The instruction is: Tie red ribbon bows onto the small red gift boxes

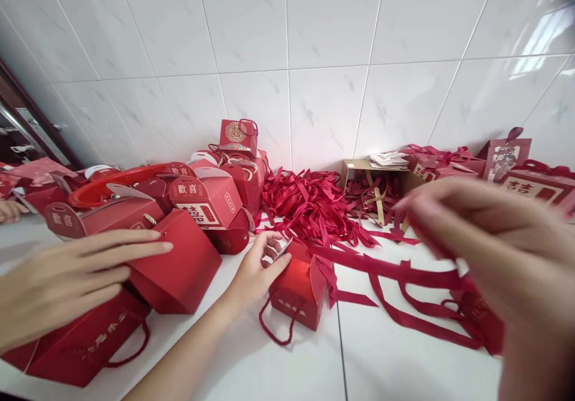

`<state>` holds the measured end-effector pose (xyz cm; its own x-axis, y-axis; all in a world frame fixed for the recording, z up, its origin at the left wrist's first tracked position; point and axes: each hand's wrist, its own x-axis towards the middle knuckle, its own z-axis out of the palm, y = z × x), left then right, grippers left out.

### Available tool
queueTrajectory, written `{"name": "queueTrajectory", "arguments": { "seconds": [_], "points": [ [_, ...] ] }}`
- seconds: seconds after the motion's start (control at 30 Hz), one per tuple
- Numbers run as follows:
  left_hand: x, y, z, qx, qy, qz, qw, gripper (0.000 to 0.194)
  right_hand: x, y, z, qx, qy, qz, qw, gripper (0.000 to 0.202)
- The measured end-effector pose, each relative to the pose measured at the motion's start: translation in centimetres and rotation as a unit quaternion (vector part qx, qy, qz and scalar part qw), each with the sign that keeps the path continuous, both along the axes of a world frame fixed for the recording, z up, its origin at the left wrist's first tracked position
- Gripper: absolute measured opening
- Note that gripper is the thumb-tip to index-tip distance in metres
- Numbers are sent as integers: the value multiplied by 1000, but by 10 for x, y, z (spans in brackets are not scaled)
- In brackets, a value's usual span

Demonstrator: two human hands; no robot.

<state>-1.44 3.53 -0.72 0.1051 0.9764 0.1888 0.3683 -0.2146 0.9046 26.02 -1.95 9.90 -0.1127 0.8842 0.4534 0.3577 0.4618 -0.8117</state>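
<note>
My left hand (259, 269) grips the top of a small red gift box (296, 308), its thumb on the upper edge. A thin pale-edged piece, perhaps a card or flap, shows between thumb and fingers. A twisted cord handle (278, 335) hangs at the box's front, and red ribbon (330, 275) sits at its right side. Raised and blurred, my right hand (489, 245) pinches what looks like red ribbon between thumb and fingers. Long ribbon (395, 269) stretches from the box toward it. Partly behind that hand lies another red box (480, 314).
Another person's hand (90, 275) rests on a red box (179, 263) at left. Heaped red boxes (204, 197) and a red basin (117, 182) stand behind. Tangled ribbons (309, 203), an open carton (353, 170) and finished-looking boxes (536, 182) line the tiled wall.
</note>
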Motion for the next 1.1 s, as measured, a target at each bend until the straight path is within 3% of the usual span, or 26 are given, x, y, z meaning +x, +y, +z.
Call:
{"name": "queueTrajectory", "arguments": {
  "seconds": [0.07, 0.2, 0.33, 0.57, 0.67, 0.8, 0.93, 1.03, 1.1],
  "points": [
    [3, -2, 1, -21, -34, -27, 999, 27, -31, 8, -6, -71, -86, 64, 992, 24],
    [7, -7, 2, -40, -76, -89, 992, 25, -75, 32, -34, -153, -190, 95, 965, 19],
    [11, -11, 3, -70, -120, -158, 978, 29, -84, 46, -54, -202, -169, 135, 955, 16],
    [13, -12, -6, -46, -131, -220, 965, 47, -89, 45, -57, -180, -143, 163, 959, 18],
    [14, -13, -8, -47, -154, -214, 963, 51, -90, 44, -60, -171, -162, 155, 959, 21],
    [16, -16, -4, -85, -191, -183, 961, 37, -90, 44, -62, -164, -168, 157, 959, 23],
    [18, -17, 2, -65, -157, -156, 973, 29, -90, 43, -59, -153, -174, 140, 963, 19],
    [12, -12, 3, -39, -82, -145, 985, 29, -84, 42, -52, -119, -161, 137, 970, 16],
    [2, -5, 1, 12, 73, -96, 993, 26, -73, 41, -45, -88, -159, 124, 976, 14]
  ]
}}
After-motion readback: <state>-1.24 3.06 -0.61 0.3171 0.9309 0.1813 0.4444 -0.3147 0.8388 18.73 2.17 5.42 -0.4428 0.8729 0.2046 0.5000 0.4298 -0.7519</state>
